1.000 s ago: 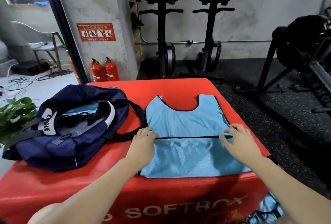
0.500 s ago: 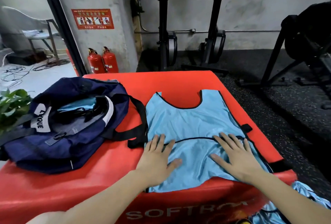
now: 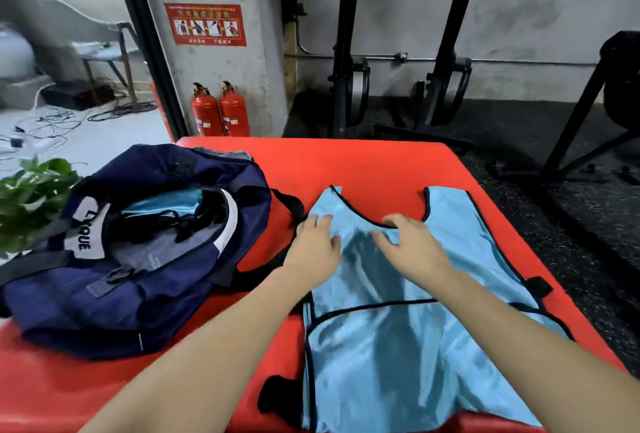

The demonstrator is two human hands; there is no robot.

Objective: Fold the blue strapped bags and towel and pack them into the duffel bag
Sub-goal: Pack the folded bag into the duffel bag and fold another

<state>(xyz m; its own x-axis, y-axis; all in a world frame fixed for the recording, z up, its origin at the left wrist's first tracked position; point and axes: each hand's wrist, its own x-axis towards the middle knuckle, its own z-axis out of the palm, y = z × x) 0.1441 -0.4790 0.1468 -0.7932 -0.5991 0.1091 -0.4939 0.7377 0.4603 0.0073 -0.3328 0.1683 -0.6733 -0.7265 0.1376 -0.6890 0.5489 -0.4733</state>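
A light blue strapped bag with black trim [image 3: 415, 339] lies spread flat on the red soft box [image 3: 363, 162]. My left hand [image 3: 317, 245] rests on its upper left part, fingers spread. My right hand [image 3: 412, 245] lies flat near the scooped top edge, fingers apart. Neither hand pinches the cloth that I can see. The navy duffel bag [image 3: 138, 270] sits open to the left, with blue fabric [image 3: 166, 204] and black cords inside. Its black strap [image 3: 291, 204] runs toward my left hand.
A green plant [image 3: 31, 197] stands at the left edge by the duffel. Two red fire extinguishers [image 3: 220, 110] stand against the pillar behind the box. Black exercise machines [image 3: 349, 51] line the back wall. Dark rubber floor lies to the right.
Both hands slid away from me, from the bag's middle seam up to its top edge, smoothing the cloth. The view has tilted down and closer.
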